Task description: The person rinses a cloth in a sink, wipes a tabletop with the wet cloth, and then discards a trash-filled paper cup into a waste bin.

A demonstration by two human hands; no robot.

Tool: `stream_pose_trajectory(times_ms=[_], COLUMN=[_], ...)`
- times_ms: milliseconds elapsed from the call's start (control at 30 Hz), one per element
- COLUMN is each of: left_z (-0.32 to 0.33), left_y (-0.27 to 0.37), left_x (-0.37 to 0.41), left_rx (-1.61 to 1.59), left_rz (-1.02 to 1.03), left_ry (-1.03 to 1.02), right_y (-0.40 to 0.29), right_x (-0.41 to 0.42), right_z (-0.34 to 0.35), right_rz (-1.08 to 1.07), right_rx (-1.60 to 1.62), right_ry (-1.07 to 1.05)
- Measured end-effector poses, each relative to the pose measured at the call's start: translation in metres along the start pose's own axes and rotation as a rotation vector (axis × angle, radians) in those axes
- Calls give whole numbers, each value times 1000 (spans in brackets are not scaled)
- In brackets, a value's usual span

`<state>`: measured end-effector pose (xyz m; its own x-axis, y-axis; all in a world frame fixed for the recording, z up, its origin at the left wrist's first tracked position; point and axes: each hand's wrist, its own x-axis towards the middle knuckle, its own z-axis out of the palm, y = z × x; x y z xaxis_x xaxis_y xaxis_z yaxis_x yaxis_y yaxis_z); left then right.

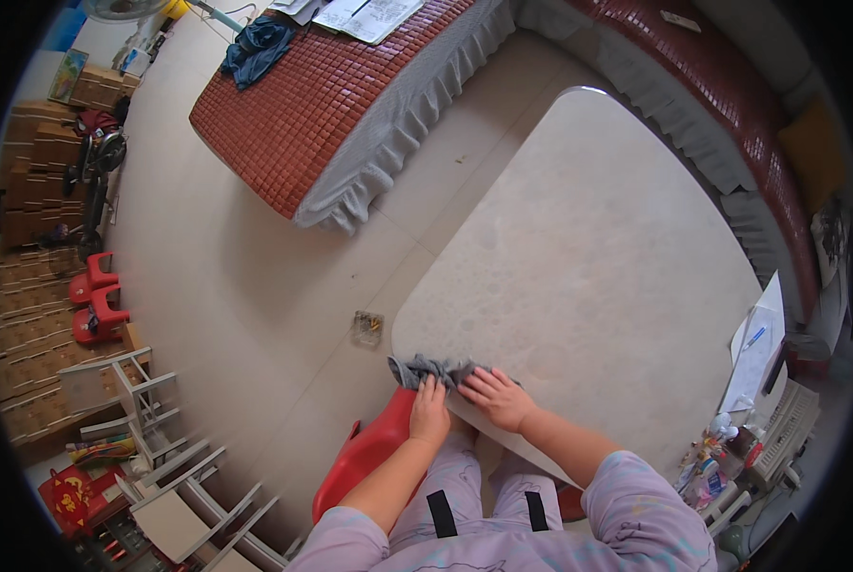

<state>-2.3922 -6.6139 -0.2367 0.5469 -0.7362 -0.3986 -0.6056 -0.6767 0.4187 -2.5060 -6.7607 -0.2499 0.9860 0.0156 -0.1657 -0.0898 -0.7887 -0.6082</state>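
Observation:
A grey cloth (417,370) lies bunched along the near left corner of a pale table (576,250). My left hand (431,415) has its fingers on the cloth at the table's edge, above a red plastic chair (369,443). Just to the right, my right hand (496,400) lies flat with spread fingers on the cloth's other part, pressing it to the tabletop. Part of the cloth is hidden under both hands. The tabletop around the cloth looks mottled, perhaps wet.
Papers with a blue pen (755,337), a keyboard (784,432) and small bottles stand at the right. Beyond the table is a long seat with a red tiled mat (291,136). A clear ashtray (368,329) is on the floor. Metal-framed stools (176,525) stand at the lower left.

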Motion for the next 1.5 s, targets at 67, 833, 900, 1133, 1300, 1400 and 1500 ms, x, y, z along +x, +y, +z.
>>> stream_pose_trajectory(times_ms=[67, 833, 900, 1133, 1300, 1400, 1500], left_z=[0, 2, 9, 15, -1, -2, 8], left_y=[8, 9, 10, 32, 40, 44, 52], left_x=[-7, -6, -10, -53, -77, -90, -109], left_rx=[-18, -45, -112, -401, -521, -672, -817], left_rz=[56, 122, 153, 106, -57, -190, -260], left_ry=[-20, 68, 11, -533, -555, -414, -255], right_y=[12, 97, 41, -43, -40, -43, -68], right_x=[-21, 72, 32, -86, -173, -193, -177], right_z=[1, -46, -26, -9, -5, -7, -9], right_rz=[-2, 265, 279, 305, 657, 991, 1184], right_rx=[-6, -120, 47, 28, 43, 474, 1134], right_ry=[12, 349, 107, -343, -769, -333, 135])
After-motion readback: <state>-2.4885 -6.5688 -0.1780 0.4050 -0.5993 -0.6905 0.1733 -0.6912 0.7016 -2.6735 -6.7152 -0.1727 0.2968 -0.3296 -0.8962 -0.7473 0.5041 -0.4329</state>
